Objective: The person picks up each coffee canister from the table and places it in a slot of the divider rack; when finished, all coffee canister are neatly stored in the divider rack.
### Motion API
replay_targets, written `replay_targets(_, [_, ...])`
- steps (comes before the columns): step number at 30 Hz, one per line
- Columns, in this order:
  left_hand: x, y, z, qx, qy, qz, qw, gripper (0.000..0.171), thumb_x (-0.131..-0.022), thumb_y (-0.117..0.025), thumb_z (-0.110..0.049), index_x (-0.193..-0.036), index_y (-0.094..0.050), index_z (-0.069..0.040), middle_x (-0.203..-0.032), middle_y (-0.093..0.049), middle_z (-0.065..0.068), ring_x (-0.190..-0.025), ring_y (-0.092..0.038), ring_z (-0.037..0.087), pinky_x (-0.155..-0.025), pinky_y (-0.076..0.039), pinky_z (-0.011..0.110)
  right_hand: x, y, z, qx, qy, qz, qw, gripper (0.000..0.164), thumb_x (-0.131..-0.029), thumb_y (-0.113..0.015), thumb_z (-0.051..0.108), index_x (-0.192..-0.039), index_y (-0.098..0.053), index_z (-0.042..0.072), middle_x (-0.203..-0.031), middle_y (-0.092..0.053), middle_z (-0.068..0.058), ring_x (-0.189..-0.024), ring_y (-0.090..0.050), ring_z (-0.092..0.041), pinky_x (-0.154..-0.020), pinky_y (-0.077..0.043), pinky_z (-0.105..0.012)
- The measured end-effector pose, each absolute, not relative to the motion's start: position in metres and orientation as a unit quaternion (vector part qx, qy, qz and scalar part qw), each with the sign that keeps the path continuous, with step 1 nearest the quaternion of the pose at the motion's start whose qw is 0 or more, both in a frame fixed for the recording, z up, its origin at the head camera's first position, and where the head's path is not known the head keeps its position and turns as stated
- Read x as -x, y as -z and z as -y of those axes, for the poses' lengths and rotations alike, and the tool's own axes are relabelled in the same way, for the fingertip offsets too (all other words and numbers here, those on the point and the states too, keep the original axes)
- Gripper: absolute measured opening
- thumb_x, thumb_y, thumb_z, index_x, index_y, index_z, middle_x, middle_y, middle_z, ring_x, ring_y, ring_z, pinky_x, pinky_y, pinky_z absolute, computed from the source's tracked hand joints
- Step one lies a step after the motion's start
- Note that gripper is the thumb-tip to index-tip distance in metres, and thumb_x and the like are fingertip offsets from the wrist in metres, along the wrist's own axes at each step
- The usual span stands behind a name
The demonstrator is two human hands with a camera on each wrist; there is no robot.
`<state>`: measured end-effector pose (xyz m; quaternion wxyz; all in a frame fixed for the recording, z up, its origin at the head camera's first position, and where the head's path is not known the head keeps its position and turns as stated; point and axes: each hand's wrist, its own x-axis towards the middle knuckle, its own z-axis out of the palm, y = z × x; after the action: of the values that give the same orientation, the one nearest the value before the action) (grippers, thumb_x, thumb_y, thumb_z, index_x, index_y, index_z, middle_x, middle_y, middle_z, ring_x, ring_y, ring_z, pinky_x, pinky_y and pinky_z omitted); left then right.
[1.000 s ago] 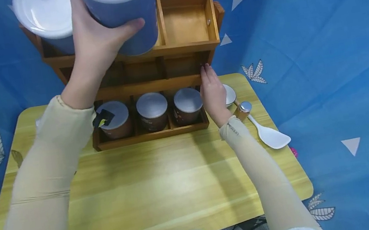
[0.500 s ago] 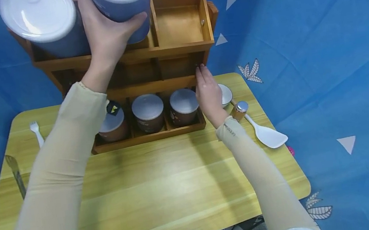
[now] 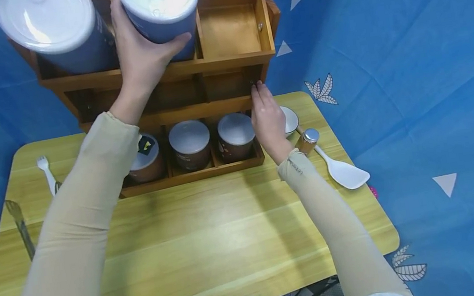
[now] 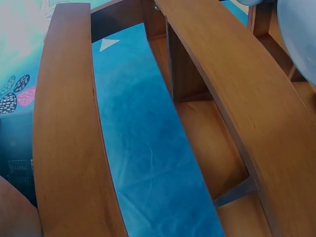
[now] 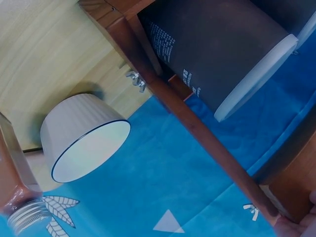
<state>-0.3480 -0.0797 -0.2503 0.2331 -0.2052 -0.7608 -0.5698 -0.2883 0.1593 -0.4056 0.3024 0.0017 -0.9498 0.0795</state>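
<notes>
My left hand (image 3: 142, 55) grips a blue canister (image 3: 175, 32) with a white lid, fingers on its left side and thumb across the front. The canister stands upright at the middle compartment of the wooden rack's (image 3: 162, 71) top tier; its base is hidden. To its left, a second blue canister (image 3: 78, 54) sits in the left compartment. At the rack's right end, my right hand (image 3: 270, 120) holds the side frame, its fingers extended. Part of that hand touches the frame's corner in the right wrist view. Three brown canisters (image 3: 191, 147) with pale lids fill the bottom tier.
Right of the rack are a white bowl (image 5: 79, 123), a small jar (image 5: 19, 182) with a silver lid and a white spatula (image 3: 347, 174). On the left lie a white fork (image 3: 46, 172) and a metal utensil (image 3: 21, 226). Blue cloth (image 3: 419, 117) hangs behind the table (image 3: 214, 242).
My left hand has lowered the blue canister to the rack's top tier, bringing it down behind the front rail. The right hand keeps its place on the rack.
</notes>
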Motion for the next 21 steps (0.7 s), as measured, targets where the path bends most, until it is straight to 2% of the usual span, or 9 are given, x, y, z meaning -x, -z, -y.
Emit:
replay_targets(15, [0.33, 0.255, 0.081, 0.206, 0.55, 0.779, 0.218, 0.104, -0.072, -0.086, -0.02, -0.151, -0.022, 0.0, -0.154, -0.038, 0.007, -0.144, -0.034, 0.007, -0.117, -0.019, 0.012, 0.289, 0.404, -0.162, -0.003, -0.088, 0.95, 0.3, 0.039, -0.1, -0.046, 0.005, -0.138, -0.054, -0.001, -0.145, -0.053, -0.017, -0.134, -0.052, -0.029, -0.106, -0.05, -0.039])
replay_targets(21, [0.339, 0.272, 0.082, 0.214, 0.51, 0.802, 0.226, 0.107, -0.076, -0.084, -0.034, -0.154, -0.017, -0.003, -0.158, -0.033, 0.005, -0.146, -0.029, 0.004, -0.119, -0.017, 0.013, 0.289, 0.407, -0.166, 0.01, -0.09, 0.956, 0.28, 0.04, -0.101, -0.047, 0.006, -0.14, -0.052, 0.0, -0.148, -0.051, -0.016, -0.137, -0.05, -0.028, -0.107, -0.049, -0.04])
